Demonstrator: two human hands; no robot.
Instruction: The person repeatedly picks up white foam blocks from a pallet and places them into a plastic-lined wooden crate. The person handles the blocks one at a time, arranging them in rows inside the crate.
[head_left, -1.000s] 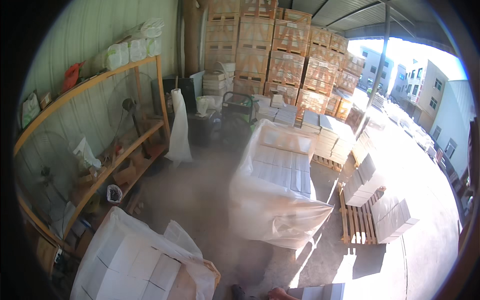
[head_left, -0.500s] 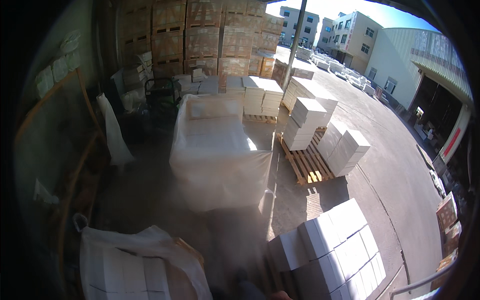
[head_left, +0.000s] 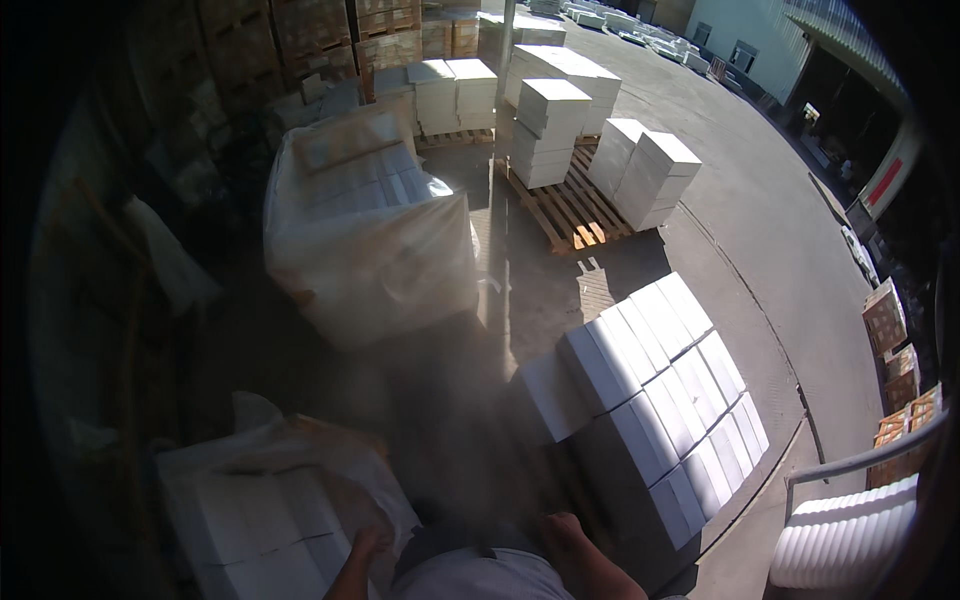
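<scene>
My left hand (head_left: 372, 541) hangs low beside my body with its fingers curled in, and no object shows in it. It is nearest to an open crate (head_left: 398, 492) lined with white plastic film, where white blocks (head_left: 255, 510) stand in rows. On my other side, my right hand (head_left: 562, 526) is loosely closed like a fist, also with no object showing. Closest to that hand is a stack of white rectangular blocks (head_left: 650, 370) on a wooden pallet (head_left: 580, 490). Haze blurs the area before my body.
Ahead stands a film-wrapped crate (head_left: 380, 265) with pale blocks inside. Beyond it, a slatted pallet (head_left: 568, 210) carries white stacks. A metal post (head_left: 505, 60) rises behind. Wooden crates (head_left: 300, 40) are piled far left. A curved rail (head_left: 860, 462) stands at lower right.
The view has tilted down and shifted right, so the crates and block stacks sit higher and farther left. Both my forearms and hands now show at the lower edge.
</scene>
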